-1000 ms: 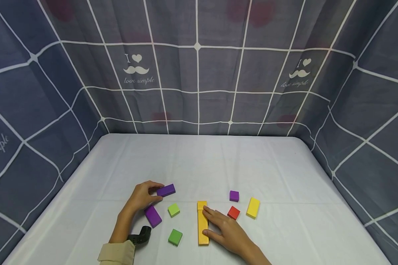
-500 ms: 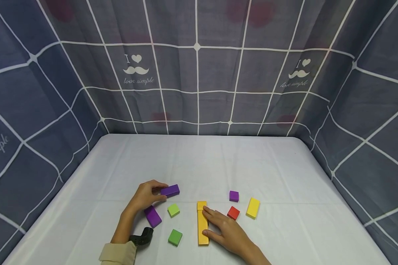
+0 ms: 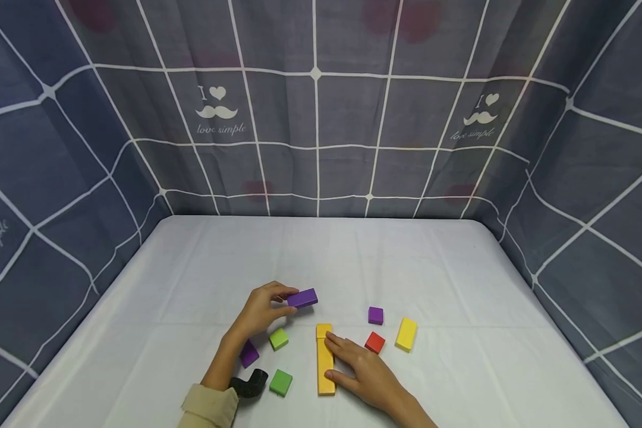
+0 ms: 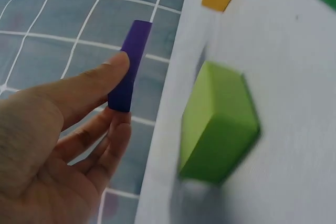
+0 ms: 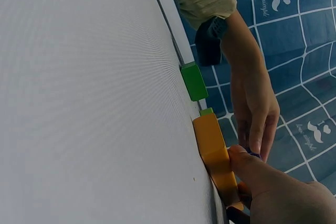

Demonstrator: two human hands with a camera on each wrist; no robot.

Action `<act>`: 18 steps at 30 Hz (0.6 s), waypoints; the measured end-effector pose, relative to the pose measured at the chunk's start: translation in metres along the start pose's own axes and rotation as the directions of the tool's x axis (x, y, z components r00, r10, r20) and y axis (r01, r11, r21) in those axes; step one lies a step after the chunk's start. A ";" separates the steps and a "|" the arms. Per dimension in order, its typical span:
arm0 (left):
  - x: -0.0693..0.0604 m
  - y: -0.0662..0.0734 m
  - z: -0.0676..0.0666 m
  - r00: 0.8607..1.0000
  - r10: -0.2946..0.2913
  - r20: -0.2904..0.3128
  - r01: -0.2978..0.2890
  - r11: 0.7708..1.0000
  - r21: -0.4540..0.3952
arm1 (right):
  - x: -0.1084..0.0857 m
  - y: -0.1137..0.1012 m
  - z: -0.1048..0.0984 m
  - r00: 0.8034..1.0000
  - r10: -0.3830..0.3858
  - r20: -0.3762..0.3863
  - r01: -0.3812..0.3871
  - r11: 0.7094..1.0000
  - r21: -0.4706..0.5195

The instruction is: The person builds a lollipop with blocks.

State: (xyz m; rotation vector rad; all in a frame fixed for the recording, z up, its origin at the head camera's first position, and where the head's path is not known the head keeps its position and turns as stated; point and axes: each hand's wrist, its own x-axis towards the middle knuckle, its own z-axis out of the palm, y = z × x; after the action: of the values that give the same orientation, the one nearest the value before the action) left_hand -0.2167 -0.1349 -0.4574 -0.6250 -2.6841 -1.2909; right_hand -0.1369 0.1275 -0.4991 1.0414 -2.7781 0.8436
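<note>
In the head view my left hand (image 3: 264,308) pinches a purple rectangular block (image 3: 302,298) between thumb and fingers. The left wrist view shows that purple block (image 4: 130,66) at the fingertips, raised above the table. My right hand (image 3: 366,374) rests its fingertips and thumb on a long yellow block (image 3: 326,371). A short yellow block (image 3: 324,328) meets its far end. In the right wrist view the thumb touches the yellow block (image 5: 214,150). A light green block (image 3: 279,339) lies near the left wrist, and a second purple block (image 3: 249,355) is partly hidden by that forearm.
A green block (image 3: 280,383) lies between the left forearm and the yellow row. Right of the row are a red block (image 3: 375,342), a small purple block (image 3: 375,315) and another yellow block (image 3: 406,334). Gridded curtains (image 3: 348,119) border the white table (image 3: 321,255).
My left hand has carried the purple block rightward and slightly away from me, toward the far end of the yellow row. The right hand has kept its place on the yellow block.
</note>
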 end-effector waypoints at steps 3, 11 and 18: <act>0.004 0.001 0.008 0.999 0.021 0.029 -0.021 1.000 -0.006 | 0.000 -0.001 0.000 1.000 -0.005 -0.002 0.005 1.000 -0.001; 0.009 -0.001 0.026 0.988 0.075 0.138 -0.075 0.997 -0.002 | 0.000 0.001 0.002 0.999 -0.036 -0.029 0.036 0.999 -0.003; 0.011 -0.004 0.035 0.983 0.072 0.168 -0.077 0.997 0.028 | -0.001 0.003 0.002 0.999 -0.034 -0.029 0.034 0.999 -0.010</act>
State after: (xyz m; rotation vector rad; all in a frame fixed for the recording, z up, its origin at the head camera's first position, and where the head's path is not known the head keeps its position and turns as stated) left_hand -0.2249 -0.1069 -0.4799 -0.8569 -2.7768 -1.2221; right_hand -0.1376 0.1283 -0.5024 1.0626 -2.7295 0.8342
